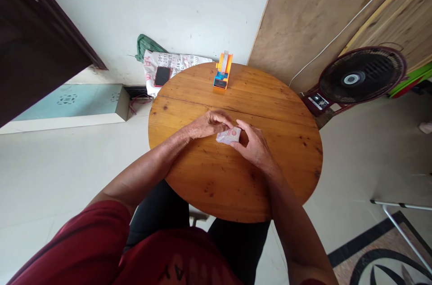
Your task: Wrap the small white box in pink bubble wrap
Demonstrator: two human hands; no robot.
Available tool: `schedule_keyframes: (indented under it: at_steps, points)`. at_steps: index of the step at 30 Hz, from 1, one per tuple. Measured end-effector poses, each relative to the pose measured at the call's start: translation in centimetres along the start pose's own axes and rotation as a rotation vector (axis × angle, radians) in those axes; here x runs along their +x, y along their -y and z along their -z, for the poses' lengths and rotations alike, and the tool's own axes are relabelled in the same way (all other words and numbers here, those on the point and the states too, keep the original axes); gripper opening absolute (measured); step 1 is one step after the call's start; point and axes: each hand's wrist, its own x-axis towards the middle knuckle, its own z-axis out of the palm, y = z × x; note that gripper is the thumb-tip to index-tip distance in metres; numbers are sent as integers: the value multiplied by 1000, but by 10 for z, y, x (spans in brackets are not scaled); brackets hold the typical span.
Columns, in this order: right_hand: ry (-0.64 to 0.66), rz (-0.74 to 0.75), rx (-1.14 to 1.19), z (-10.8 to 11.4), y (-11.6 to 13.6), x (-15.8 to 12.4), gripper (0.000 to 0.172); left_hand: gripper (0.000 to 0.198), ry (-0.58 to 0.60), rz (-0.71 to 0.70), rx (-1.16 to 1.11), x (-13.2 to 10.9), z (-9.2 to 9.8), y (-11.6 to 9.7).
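Note:
Both my hands rest at the middle of a round wooden table (209, 186). Between them is a small pale pack (229, 135) with a red mark on it, lying on or just above the tabletop. My left hand (206, 125) has its fingers curled down onto the pack's left end. My right hand (254, 145) pinches the pack's right end with thumb and fingers. Whether the pack is a deck of cards or a wrapped packet is not clear.
An orange and blue device (222, 72) with a grey strip stands at the table's far edge. On the floor behind lie a printed white sack (175, 64) with a dark phone (162, 76) on it and a green bag (146, 45). A black fan (361, 76) sits at the right.

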Motion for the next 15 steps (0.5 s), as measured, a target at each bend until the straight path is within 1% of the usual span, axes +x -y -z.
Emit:
schedule_keyframes:
  at_steps: [5, 10, 15]
  points:
    - [-4, 3, 8, -1, -1, 0, 64, 10, -32, 36, -18, 0, -2, 0]
    - [-16, 0, 55, 1, -4, -1, 70, 29, -82, 79, -116, 2, -1, 11]
    - [43, -27, 74, 8, 1, -2, 74, 33, -156, 134, -50, 3, 6, 21]
